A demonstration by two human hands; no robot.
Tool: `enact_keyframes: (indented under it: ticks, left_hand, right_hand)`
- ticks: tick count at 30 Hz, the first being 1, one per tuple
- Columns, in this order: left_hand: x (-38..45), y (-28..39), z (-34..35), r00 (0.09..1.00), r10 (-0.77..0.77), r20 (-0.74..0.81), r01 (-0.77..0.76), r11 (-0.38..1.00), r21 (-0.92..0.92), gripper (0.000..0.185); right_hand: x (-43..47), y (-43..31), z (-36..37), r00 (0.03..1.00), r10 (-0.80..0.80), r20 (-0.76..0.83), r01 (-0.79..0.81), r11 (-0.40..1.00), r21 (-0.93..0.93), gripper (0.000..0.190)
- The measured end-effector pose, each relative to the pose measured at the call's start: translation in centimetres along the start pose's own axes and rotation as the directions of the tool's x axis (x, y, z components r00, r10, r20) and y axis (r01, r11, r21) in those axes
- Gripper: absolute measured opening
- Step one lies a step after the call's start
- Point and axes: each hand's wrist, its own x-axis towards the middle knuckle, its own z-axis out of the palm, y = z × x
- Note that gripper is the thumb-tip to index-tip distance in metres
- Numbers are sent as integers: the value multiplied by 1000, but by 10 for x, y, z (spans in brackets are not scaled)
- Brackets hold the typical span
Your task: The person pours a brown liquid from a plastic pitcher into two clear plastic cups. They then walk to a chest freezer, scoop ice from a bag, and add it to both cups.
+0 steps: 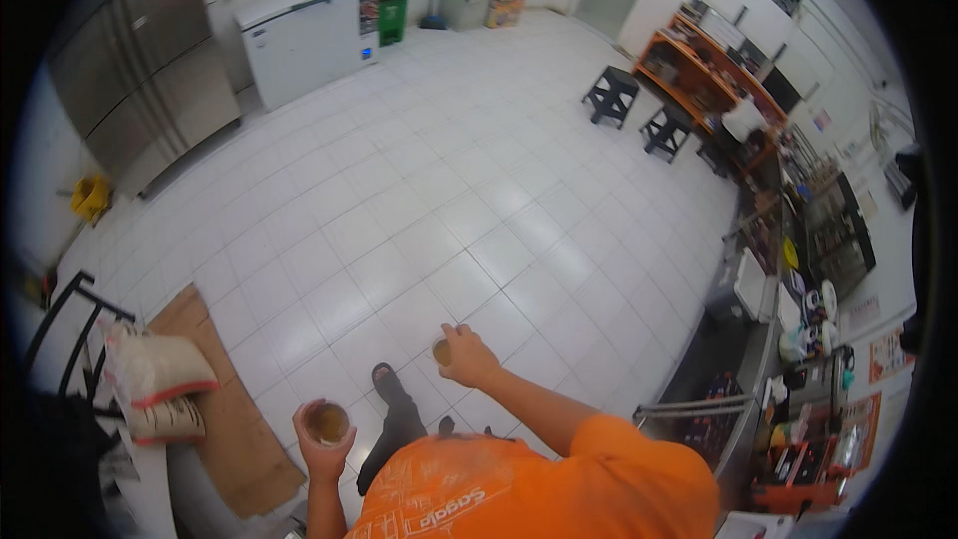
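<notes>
In my left hand is a clear cup with a brownish liquid in it, seen from above. My right hand is stretched forward over the floor and grips a second cup, which also holds a brownish liquid. The fingers cover much of that cup's far side. Both cups are held in the air, apart from each other. Below them are my dark trousers and a sandalled foot on the white tiled floor.
Filled sacks and flat cardboard lie at left. A chest freezer, steel refrigerator and green bin line the far wall. Black stools stand before an orange desk, with a person there. A cluttered counter runs along the right.
</notes>
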Motion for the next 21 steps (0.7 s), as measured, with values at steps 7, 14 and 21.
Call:
enact_keyframes:
  ticks: [7, 14, 21]
  left_hand:
    - [235, -4, 40, 949, 113, 294, -104, 994, -46, 84]
    - [440, -3, 116, 863, 140, 486, -44, 978, -203, 85]
    - [612, -17, 199, 800, 180, 573, -52, 971, -233, 87]
  right_hand:
    - [80, 4, -51, 947, 313, -76, -309, 949, 60, 94]
    - [175, 3, -95, 834, 519, -185, -474, 847, 240, 93]
    - [322, 21, -145, 803, 566, -186, -508, 814, 283, 91]
